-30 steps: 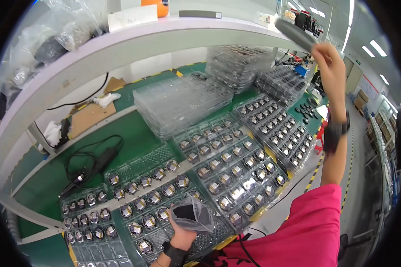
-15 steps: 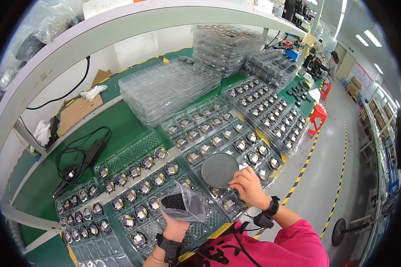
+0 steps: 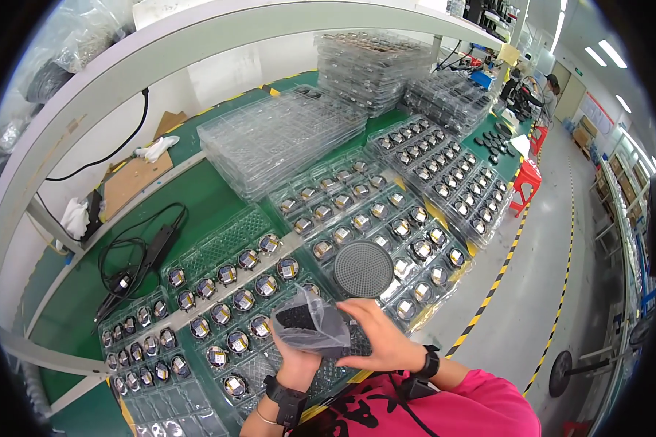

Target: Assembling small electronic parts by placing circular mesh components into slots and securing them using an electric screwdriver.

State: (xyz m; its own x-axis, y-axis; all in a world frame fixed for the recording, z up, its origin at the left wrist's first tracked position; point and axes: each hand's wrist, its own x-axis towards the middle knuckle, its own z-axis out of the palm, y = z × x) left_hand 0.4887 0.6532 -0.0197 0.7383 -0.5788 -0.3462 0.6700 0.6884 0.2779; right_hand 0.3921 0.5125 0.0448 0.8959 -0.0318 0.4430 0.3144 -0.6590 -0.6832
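Transparent plastic makes the bag [image 3: 322, 331], which stands open in front of the person, above the near tray [image 3: 259, 364], with many small black pieces [image 3: 295, 318] inside it. The left hand [image 3: 299, 364] holds this bag from its left side and from below; its fingers are closed around it, though the bag hides part of them. The right hand [image 3: 385, 339] is at the right side of the bag, with the thumb and the fingers spread wide apart; nothing is gripped there, and whether the fingertips touch the bag I cannot tell. Just beyond the right hand, a round grey mesh disc [image 3: 364, 269] lies flat on the middle tray [image 3: 418, 271]. Around it, in the pockets of the clear trays, sit rows of round parts [image 3: 288, 269] with pale labels. Farther back on the green table [image 3: 197, 188] there is a low stack of clear trays [image 3: 284, 135], and to the left lies a black tool [image 3: 157, 247] with its looped cable. Beyond the table, at right, stands a red stool [image 3: 526, 186].
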